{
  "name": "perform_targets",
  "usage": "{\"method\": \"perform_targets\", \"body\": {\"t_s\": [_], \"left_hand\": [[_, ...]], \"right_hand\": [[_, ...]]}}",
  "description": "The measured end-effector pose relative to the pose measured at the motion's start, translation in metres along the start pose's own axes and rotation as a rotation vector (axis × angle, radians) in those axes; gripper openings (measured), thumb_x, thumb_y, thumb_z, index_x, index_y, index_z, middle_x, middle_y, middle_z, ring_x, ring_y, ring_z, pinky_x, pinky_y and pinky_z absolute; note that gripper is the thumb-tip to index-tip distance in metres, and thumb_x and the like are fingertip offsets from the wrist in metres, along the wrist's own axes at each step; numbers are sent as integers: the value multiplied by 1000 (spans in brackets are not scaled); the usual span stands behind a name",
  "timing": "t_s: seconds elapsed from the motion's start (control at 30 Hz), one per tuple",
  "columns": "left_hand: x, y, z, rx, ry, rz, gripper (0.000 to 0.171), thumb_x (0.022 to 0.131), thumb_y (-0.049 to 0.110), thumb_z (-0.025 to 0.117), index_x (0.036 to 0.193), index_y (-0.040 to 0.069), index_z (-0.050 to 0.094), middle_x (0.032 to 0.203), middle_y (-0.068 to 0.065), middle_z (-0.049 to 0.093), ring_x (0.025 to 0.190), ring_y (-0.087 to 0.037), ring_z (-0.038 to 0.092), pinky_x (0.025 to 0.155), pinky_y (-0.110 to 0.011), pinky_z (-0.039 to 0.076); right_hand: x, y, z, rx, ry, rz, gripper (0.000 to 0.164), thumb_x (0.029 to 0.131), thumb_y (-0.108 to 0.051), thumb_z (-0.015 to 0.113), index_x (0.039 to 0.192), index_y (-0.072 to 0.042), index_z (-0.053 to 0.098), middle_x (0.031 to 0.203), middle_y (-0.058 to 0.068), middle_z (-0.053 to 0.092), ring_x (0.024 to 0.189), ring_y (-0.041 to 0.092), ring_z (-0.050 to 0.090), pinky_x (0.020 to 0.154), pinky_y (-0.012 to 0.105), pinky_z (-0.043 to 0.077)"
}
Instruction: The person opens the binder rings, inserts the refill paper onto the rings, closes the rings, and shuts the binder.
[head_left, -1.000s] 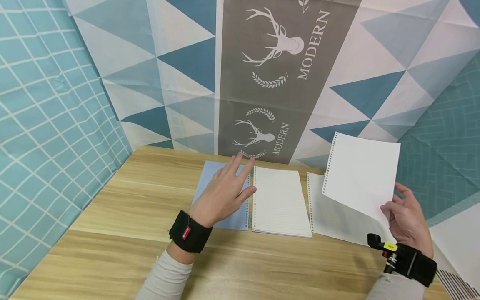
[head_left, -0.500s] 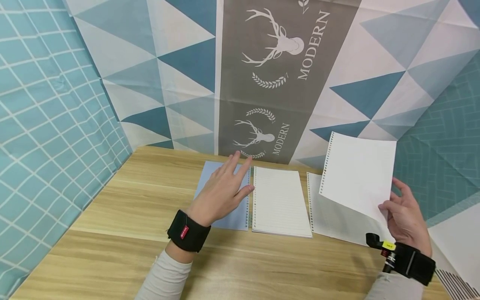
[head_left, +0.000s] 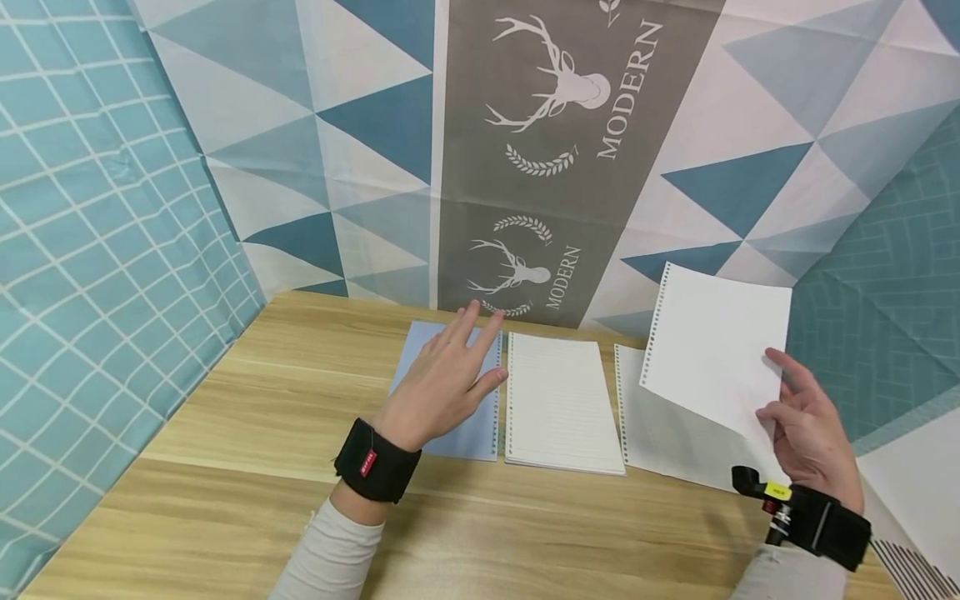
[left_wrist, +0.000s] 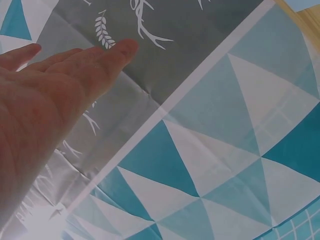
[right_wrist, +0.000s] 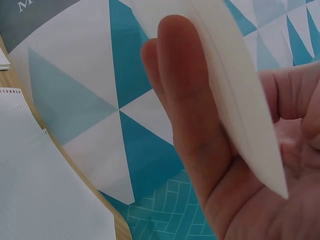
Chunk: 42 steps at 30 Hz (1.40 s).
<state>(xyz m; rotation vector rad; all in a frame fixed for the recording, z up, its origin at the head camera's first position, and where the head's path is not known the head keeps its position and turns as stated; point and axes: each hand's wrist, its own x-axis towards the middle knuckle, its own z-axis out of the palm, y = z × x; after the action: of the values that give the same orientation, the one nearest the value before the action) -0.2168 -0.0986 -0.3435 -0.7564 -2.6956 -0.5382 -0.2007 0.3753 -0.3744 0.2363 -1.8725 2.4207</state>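
My right hand (head_left: 813,429) pinches a white loose-leaf sheet (head_left: 716,337) by its lower right edge. The sheet is raised and tilted, its punched holes along the left side. In the right wrist view the paper (right_wrist: 240,100) passes between the fingers and the palm. Below it lies more hole-punched paper (head_left: 675,437), partly covered in the head view. My left hand (head_left: 446,379) has its fingers spread and holds nothing. It hovers over a blue hole-punched sheet (head_left: 476,433), hiding much of it. Between the hands lies a stack of lined loose-leaf paper (head_left: 566,404).
Everything lies on a wood-grain table (head_left: 247,492). Behind it hangs a patterned cloth (head_left: 517,183) with deer heads and triangles. A blue grid cloth (head_left: 90,250) stands along the left side, and a teal patterned one (head_left: 892,308) at the right.
The raised sheet and right hand have shifted slightly left. One right finger has come off the sheet's edge and now extends over its front. My left hand has barely moved.
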Motion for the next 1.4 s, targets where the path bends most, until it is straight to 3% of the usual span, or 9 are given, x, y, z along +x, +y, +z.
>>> {"method": "perform_targets", "body": {"t_s": [0.07, 0.17, 0.37, 0.53, 0.67, 0.83, 1.17, 1.3, 1.4], "left_hand": [[0, 0, 0, -1, 2, -1, 70, 104, 40, 55, 162, 14, 25, 168, -23, 20, 154, -41, 26, 116, -62, 37], [0, -1, 0, -1, -2, -8, 71, 104, 40, 55, 163, 15, 24, 168, -22, 19, 155, -41, 26, 116, -62, 36], [0, -1, 0, -2, -4, -8, 70, 105, 40, 54, 163, 15, 25, 168, -22, 19, 155, -41, 26, 116, -62, 36], [0, -1, 0, 6, 5, 3, 70, 105, 40, 54, 162, 14, 25, 168, -23, 20, 154, -43, 28, 116, -61, 37], [1, -1, 0, 11, 6, 3, 70, 105, 40, 54, 162, 14, 25, 168, -23, 21, 154, -43, 28, 116, -61, 37], [1, -1, 0, 6, 0, -5, 70, 105, 40, 55, 162, 14, 25, 168, -23, 20, 154, -42, 27, 116, -62, 37], [0, -2, 0, -10, -9, -16, 70, 105, 41, 54, 163, 14, 25, 169, -22, 18, 155, -41, 24, 117, -62, 35], [0, -3, -1, -5, -14, -22, 70, 105, 42, 52, 163, 14, 24, 169, -22, 17, 156, -40, 24, 118, -61, 34], [0, -3, -1, -1, -14, -20, 70, 105, 43, 51, 163, 14, 24, 169, -22, 17, 155, -41, 24, 118, -61, 35]], "right_hand": [[0, 0, 2, -35, 21, 17, 86, 89, 29, 33, 162, -17, 24, 169, -7, 16, 86, 4, 64, 67, 16, 53], [1, -1, 4, -69, 39, 40, 83, 90, 28, 35, 161, -15, 26, 170, -16, -14, 74, 4, 57, 64, 15, 50], [2, -3, 9, -117, 61, 61, 82, 91, 26, 37, 161, -16, 28, 169, -13, -19, 62, 5, 46, 62, 14, 48], [5, -2, 12, -135, 37, 44, 81, 91, 25, 37, 161, -15, 28, 171, -10, -14, 61, 4, 46, 61, 14, 47], [7, 0, 15, -145, -2, 28, 80, 92, 25, 38, 161, -13, 26, 172, -8, 6, 82, 2, 61, 67, 13, 50], [9, 0, 18, -164, -34, 26, 78, 94, 23, 37, 161, -14, 25, 160, -2, 26, 106, 0, 64, 74, 14, 52], [13, -1, 25, -195, -50, 33, 75, 95, 21, 38, 161, -14, 25, 165, -3, 18, 110, -4, 63, 72, 14, 51], [13, 0, 27, -181, -78, 27, 74, 96, 21, 38, 161, -12, 25, 160, -2, 27, 108, -2, 64, 71, 15, 53], [13, -1, 29, -191, -76, 41, 74, 96, 20, 38, 161, -13, 25, 162, -3, 25, 108, -2, 63, 71, 15, 52]]}}
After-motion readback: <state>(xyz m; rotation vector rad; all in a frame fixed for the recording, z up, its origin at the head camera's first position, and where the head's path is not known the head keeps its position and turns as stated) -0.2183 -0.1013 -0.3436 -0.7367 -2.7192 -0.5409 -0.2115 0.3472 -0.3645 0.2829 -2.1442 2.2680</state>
